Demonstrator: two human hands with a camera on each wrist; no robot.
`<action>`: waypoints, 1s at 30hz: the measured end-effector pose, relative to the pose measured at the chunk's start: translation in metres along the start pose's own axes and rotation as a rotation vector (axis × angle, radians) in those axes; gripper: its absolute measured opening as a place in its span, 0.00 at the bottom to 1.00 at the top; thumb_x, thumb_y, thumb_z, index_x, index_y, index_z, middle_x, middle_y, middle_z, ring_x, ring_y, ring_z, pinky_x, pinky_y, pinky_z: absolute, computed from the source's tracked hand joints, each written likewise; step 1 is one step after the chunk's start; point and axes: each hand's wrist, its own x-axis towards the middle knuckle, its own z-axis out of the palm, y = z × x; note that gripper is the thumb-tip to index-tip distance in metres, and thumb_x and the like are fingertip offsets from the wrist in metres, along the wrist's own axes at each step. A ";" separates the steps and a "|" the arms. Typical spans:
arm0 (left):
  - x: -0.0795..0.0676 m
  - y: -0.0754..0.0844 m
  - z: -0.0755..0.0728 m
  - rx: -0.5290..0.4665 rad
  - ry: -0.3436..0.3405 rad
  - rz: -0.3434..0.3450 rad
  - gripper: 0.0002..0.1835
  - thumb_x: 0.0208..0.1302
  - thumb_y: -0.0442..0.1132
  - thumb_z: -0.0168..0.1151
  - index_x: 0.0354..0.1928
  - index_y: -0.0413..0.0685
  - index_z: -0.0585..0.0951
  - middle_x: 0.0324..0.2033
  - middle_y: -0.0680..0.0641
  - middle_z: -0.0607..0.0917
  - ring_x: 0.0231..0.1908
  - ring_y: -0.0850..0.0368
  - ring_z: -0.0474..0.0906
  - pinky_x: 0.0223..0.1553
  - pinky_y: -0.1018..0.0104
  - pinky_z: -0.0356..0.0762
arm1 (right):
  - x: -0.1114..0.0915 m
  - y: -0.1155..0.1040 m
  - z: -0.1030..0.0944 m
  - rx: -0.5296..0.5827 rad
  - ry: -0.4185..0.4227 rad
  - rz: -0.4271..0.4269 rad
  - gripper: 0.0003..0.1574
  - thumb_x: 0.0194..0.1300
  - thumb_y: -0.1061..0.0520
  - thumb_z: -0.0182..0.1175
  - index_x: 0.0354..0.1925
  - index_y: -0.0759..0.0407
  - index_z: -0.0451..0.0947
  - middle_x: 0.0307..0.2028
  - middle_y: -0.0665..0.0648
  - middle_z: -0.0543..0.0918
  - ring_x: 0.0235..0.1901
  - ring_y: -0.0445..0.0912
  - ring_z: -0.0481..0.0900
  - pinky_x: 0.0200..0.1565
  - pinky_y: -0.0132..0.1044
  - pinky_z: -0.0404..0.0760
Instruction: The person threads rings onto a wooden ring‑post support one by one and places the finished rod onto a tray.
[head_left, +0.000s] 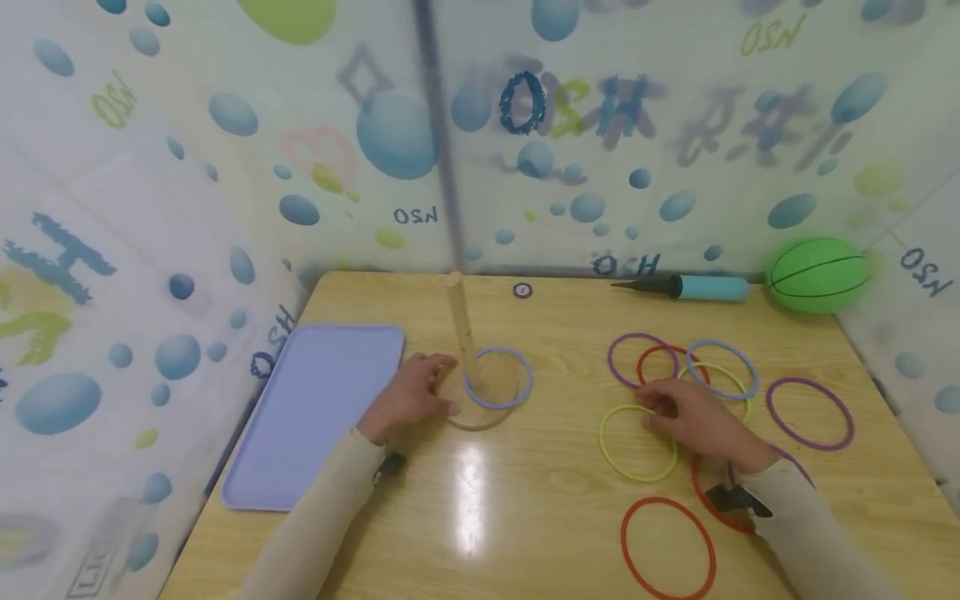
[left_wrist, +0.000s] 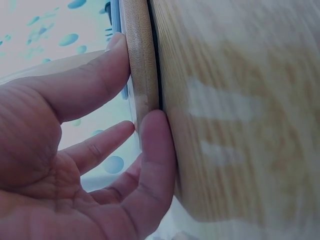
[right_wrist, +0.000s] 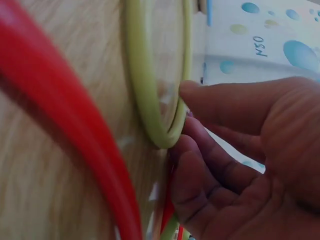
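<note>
A wooden post (head_left: pixel 461 321) stands upright on a round wooden base (head_left: pixel 471 419). A blue ring (head_left: pixel 529 383) lies on that base, around the foot of the post. My left hand (head_left: pixel 408 396) grips the base's left edge, the thumb (left_wrist: pixel 107 70) on the upper side and a curled finger (left_wrist: pixel 157 160) at the edge below. On the right, my right hand (head_left: pixel 686 417) pinches a yellow-green ring (head_left: pixel 602 440) at its upper right. Its thumb (right_wrist: pixel 225 102) touches the ring from inside, with curled fingers along the outside.
Beyond the right hand, purple (head_left: pixel 611 358), red (head_left: pixel 640 367), blue (head_left: pixel 753 375) and yellow-green rings overlap. Another purple ring (head_left: pixel 851 421) lies right, a red ring (head_left: pixel 624 533) nearer. A blue tray (head_left: pixel 322 400) lies left. At the back are a pump (head_left: pixel 712 288) and green ball (head_left: pixel 817 275).
</note>
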 end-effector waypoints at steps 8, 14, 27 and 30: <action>-0.001 0.002 0.000 0.025 -0.006 0.004 0.42 0.55 0.43 0.83 0.72 0.53 0.77 0.56 0.39 0.78 0.49 0.48 0.77 0.51 0.53 0.79 | 0.006 -0.003 0.005 -0.129 -0.011 -0.013 0.11 0.64 0.64 0.72 0.45 0.57 0.87 0.31 0.43 0.82 0.33 0.34 0.74 0.36 0.33 0.77; -0.002 0.003 -0.001 0.035 -0.005 0.011 0.42 0.55 0.43 0.84 0.72 0.52 0.77 0.56 0.38 0.78 0.48 0.48 0.76 0.51 0.52 0.79 | 0.009 -0.005 -0.001 -0.072 -0.038 -0.052 0.09 0.68 0.64 0.70 0.46 0.55 0.88 0.34 0.43 0.84 0.35 0.33 0.75 0.38 0.33 0.79; -0.002 0.003 0.000 0.021 -0.013 0.017 0.42 0.57 0.42 0.82 0.74 0.51 0.75 0.54 0.38 0.77 0.49 0.47 0.74 0.51 0.51 0.79 | 0.027 -0.027 -0.020 0.344 -0.113 0.031 0.11 0.76 0.63 0.62 0.53 0.68 0.79 0.42 0.66 0.83 0.33 0.44 0.86 0.36 0.38 0.88; -0.003 0.003 0.000 0.022 -0.013 0.016 0.42 0.58 0.41 0.81 0.74 0.52 0.74 0.54 0.38 0.76 0.50 0.47 0.74 0.52 0.51 0.79 | 0.030 -0.036 -0.023 0.478 -0.115 0.074 0.17 0.77 0.61 0.62 0.56 0.73 0.75 0.44 0.73 0.81 0.30 0.49 0.87 0.35 0.43 0.90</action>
